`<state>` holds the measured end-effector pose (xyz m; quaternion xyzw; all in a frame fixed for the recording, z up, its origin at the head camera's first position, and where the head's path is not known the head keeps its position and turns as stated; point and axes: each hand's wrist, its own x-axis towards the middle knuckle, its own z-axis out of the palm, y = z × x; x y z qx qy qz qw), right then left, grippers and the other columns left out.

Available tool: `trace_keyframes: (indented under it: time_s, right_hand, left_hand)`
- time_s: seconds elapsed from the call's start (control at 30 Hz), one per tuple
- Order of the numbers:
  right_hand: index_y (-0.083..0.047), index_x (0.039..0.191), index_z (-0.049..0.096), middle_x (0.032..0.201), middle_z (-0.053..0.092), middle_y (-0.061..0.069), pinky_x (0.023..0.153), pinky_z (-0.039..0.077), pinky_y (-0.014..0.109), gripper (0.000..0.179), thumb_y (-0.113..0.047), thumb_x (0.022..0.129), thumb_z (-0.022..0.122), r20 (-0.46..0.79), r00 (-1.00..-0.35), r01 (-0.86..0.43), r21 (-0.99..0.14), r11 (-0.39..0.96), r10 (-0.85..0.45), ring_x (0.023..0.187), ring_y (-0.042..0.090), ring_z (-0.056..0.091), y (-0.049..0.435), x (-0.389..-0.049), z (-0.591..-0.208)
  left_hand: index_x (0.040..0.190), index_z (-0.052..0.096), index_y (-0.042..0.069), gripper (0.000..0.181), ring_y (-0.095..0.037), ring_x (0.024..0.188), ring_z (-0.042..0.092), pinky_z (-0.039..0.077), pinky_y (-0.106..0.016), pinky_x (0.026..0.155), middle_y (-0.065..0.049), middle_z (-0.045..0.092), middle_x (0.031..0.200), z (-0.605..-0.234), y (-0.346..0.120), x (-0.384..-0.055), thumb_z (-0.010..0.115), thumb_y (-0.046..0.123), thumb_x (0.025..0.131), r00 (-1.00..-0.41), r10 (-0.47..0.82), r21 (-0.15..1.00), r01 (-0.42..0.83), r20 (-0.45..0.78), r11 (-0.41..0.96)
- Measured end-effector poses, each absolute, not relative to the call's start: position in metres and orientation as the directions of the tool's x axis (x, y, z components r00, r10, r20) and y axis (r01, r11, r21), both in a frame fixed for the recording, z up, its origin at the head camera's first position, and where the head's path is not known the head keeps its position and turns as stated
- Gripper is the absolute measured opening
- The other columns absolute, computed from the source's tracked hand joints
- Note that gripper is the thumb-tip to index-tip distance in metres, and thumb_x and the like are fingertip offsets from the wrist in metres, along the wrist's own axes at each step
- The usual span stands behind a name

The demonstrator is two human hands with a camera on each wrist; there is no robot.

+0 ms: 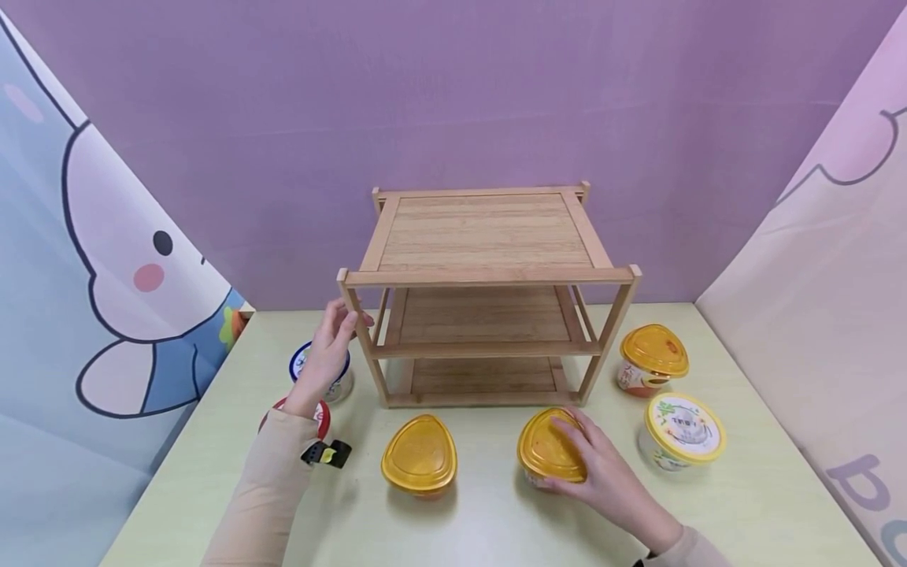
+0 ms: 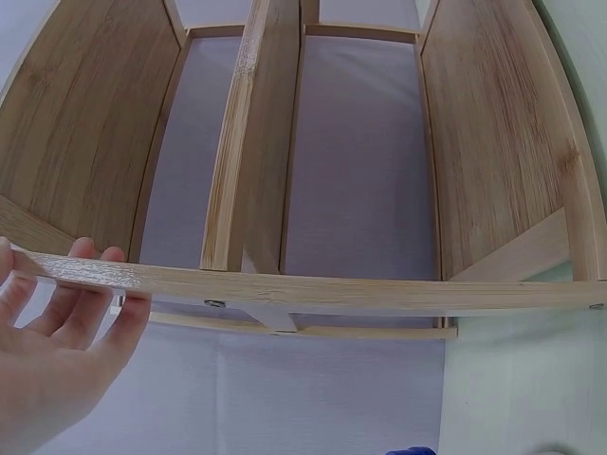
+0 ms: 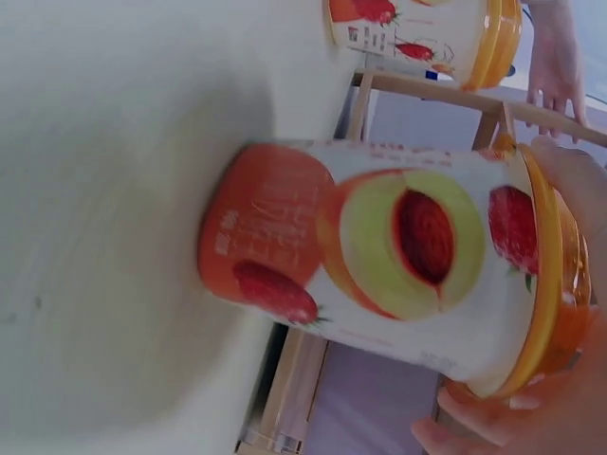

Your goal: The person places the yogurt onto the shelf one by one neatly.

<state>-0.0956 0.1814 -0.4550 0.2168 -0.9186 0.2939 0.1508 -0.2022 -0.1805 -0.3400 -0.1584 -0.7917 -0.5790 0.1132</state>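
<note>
A three-tier wooden rack [image 1: 482, 276] stands at the back middle of the table. My left hand [image 1: 333, 339] is at its left front post; in the left wrist view, fingers and thumb of the left hand [image 2: 66, 351] hold the upper part of that post [image 2: 379, 292]. My right hand [image 1: 602, 472] grips a tub with an orange rounded-triangular lid [image 1: 549, 445] in front of the rack. Up close, the held tub [image 3: 379, 256] shows printed fruit, and the fingers wrap its lid rim. A matching orange-lidded tub [image 1: 420, 454] stands left of it.
Right of the rack stand another orange-lidded tub [image 1: 653, 352] and a tub with a yellow-rimmed lid [image 1: 683, 429]. Under the left forearm, partly hidden, are a blue-rimmed tub [image 1: 340, 386] and a red-lidded tub [image 1: 322, 417]. Printed cloth [image 1: 234, 134] hangs around the table.
</note>
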Motion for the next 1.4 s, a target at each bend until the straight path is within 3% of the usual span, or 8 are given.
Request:
trace_keyframes:
  time_s: [0.27, 0.43, 0.83, 1.13, 1.4]
  right_hand:
    - [-0.01, 0.131, 0.038, 0.134, 0.025, 0.024, 0.078, 0.038, 0.06, 0.087, -0.026, 0.057, 0.082, 0.374, -0.895, -0.438, -0.632, 0.64, -0.242, 0.112, 0.05, 0.037, 0.18, -0.092, -0.461]
    - [-0.009, 0.131, 0.037, 0.135, 0.024, 0.024, 0.081, 0.036, 0.061, 0.088, -0.025, 0.058, 0.082, 0.347, -0.906, -0.42, -0.685, 0.596, -0.241, 0.112, 0.049, 0.036, 0.181, -0.09, -0.466]
    - [-0.008, 0.125, 0.045, 0.131, 0.033, 0.022, 0.082, 0.037, 0.057, 0.079, -0.022, 0.056, 0.083, 0.373, -0.903, -0.423, -0.692, 0.585, -0.213, 0.113, 0.041, 0.039, 0.181, -0.093, -0.473]
    - [-0.009, 0.122, 0.049, 0.128, 0.038, 0.021, 0.082, 0.04, 0.053, 0.077, -0.022, 0.054, 0.084, 0.393, -0.899, -0.424, -0.664, 0.616, -0.194, 0.111, 0.037, 0.043, 0.182, -0.093, -0.472]
    - [-0.01, 0.121, 0.051, 0.127, 0.039, 0.02, 0.08, 0.042, 0.052, 0.076, -0.025, 0.054, 0.084, 0.405, -0.894, -0.43, -0.653, 0.623, -0.192, 0.108, 0.039, 0.045, 0.181, -0.094, -0.469]
  left_hand:
    - [0.123, 0.033, -0.005, 0.03, -0.028, 0.095, 0.05, 0.037, -0.045, 0.09, -0.024, 0.051, 0.098, -0.34, -0.179, -0.202, 0.029, 0.01, 0.097, -0.926, 0.108, 0.888, 0.377, 0.361, 0.262]
    - [0.122, 0.034, -0.005, 0.029, -0.028, 0.095, 0.05, 0.037, -0.046, 0.09, -0.018, 0.052, 0.095, -0.34, -0.179, -0.202, 0.03, 0.009, 0.097, -0.922, 0.1, 0.885, 0.386, 0.373, 0.26]
    - [0.123, 0.034, -0.003, 0.029, -0.03, 0.097, 0.05, 0.037, -0.047, 0.091, -0.017, 0.053, 0.096, -0.34, -0.179, -0.201, 0.03, 0.01, 0.097, -0.924, 0.103, 0.879, 0.381, 0.367, 0.285]
    - [0.124, 0.032, -0.002, 0.03, -0.03, 0.098, 0.048, 0.035, -0.048, 0.091, -0.022, 0.05, 0.1, -0.339, -0.178, -0.201, 0.029, 0.011, 0.097, -0.934, 0.107, 0.891, 0.358, 0.341, 0.279]
    - [0.121, 0.032, -0.004, 0.029, -0.033, 0.099, 0.047, 0.035, -0.048, 0.091, -0.023, 0.049, 0.1, -0.34, -0.179, -0.201, 0.029, 0.011, 0.097, -0.935, 0.107, 0.892, 0.355, 0.339, 0.28]
